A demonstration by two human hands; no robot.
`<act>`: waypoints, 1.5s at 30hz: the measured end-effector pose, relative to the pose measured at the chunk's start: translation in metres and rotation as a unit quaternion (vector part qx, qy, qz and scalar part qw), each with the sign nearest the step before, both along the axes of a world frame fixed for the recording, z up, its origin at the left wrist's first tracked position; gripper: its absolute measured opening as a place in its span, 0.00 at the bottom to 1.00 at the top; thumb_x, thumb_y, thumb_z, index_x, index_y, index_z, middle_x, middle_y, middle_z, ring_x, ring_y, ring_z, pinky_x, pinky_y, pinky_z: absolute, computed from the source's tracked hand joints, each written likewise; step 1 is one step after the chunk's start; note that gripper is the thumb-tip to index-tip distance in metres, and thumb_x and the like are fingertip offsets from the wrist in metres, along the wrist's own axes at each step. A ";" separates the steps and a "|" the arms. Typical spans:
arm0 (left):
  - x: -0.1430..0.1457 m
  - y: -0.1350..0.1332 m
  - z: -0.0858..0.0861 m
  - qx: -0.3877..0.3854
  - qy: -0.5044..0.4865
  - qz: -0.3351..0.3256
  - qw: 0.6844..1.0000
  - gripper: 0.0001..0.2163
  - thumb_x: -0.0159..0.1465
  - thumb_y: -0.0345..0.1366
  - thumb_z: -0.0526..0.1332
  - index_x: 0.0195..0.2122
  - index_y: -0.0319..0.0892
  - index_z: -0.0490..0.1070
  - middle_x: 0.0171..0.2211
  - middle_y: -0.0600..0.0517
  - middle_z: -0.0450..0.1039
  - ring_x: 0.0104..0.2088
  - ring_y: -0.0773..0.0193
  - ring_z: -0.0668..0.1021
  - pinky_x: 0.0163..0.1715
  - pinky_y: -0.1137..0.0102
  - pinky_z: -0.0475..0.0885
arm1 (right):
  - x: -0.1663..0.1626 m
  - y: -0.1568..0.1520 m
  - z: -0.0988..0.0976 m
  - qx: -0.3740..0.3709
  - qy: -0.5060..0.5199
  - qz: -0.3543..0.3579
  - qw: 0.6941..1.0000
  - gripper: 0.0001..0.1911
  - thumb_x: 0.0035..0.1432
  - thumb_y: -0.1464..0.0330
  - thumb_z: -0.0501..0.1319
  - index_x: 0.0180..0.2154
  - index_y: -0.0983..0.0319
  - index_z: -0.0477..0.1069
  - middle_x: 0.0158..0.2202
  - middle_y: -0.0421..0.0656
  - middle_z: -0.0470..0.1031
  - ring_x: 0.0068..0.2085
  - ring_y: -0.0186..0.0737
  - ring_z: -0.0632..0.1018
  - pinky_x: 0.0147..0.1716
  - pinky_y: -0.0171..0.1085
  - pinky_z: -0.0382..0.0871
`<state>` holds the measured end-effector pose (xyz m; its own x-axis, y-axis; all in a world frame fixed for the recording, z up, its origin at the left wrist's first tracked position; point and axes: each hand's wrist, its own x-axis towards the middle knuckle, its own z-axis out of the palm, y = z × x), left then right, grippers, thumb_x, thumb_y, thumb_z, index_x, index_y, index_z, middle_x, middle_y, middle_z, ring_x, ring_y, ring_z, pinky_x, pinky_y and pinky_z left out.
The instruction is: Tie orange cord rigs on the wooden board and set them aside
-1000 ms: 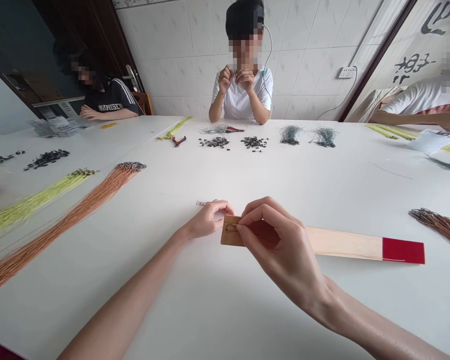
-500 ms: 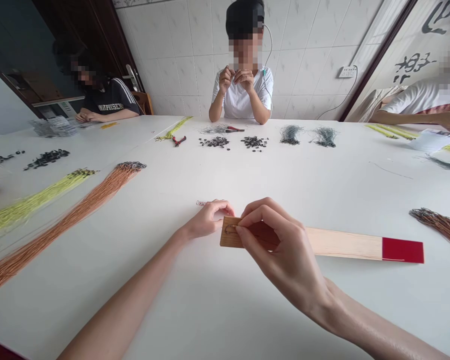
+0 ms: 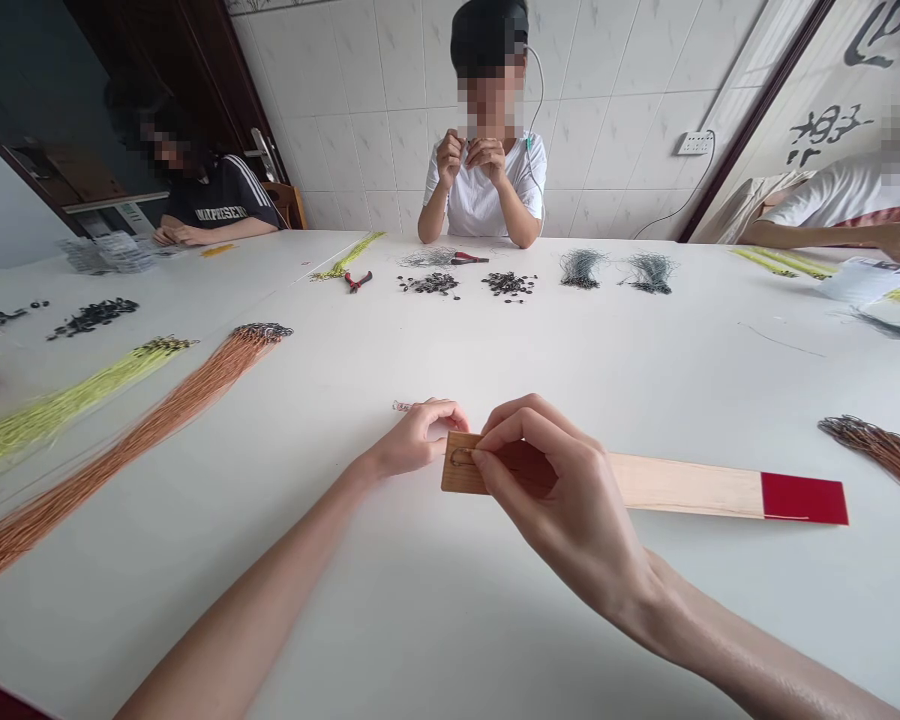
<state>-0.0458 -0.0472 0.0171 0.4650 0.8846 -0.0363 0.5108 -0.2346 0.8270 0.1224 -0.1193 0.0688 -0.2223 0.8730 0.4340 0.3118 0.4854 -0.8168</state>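
Observation:
A long wooden strip (image 3: 690, 484) with a red end (image 3: 804, 498) lies crosswise in front of me. At its darker left end sits a small bent wire loop (image 3: 460, 457). My right hand (image 3: 562, 480) is closed over that end, thumb and forefinger pinched at the loop; its palm side hides part of the strip. My left hand (image 3: 416, 437) is curled just beyond the strip's left edge. Its fingertips are partly behind the wood, and what they hold is hidden. A little coil of reddish wire (image 3: 401, 406) shows beside the back of my left hand.
Orange cords (image 3: 142, 430) and yellow cords (image 3: 75, 395) lie at left, brown cords (image 3: 881, 450) at right. Across the white table (image 3: 390, 620) are small black parts (image 3: 510, 287), red-handled pliers (image 3: 358, 282) and wire bundles (image 3: 581, 268). Several people sit around it; one person's hands (image 3: 471, 155) are raised.
Both my hands stay in nearly the same place. The wooden strip has shifted very slightly, its red end a touch higher.

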 end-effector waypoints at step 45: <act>0.001 0.000 0.001 0.010 0.000 -0.018 1.000 0.08 0.53 0.28 0.52 0.32 0.44 0.67 0.38 0.54 0.69 0.46 0.59 0.68 0.48 0.63 0.62 | -0.003 0.017 -0.045 -0.016 -0.115 -0.016 0.993 0.07 0.54 0.75 0.51 0.26 0.61 0.61 0.31 0.40 0.65 0.25 0.29 0.65 0.22 0.30 0.57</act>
<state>-0.0450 -0.0470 0.0186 0.4958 0.8683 -0.0184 0.5024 -0.2694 0.8216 0.1198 -0.1025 0.0236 -0.2838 0.8937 0.3475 0.5074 0.4475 -0.7364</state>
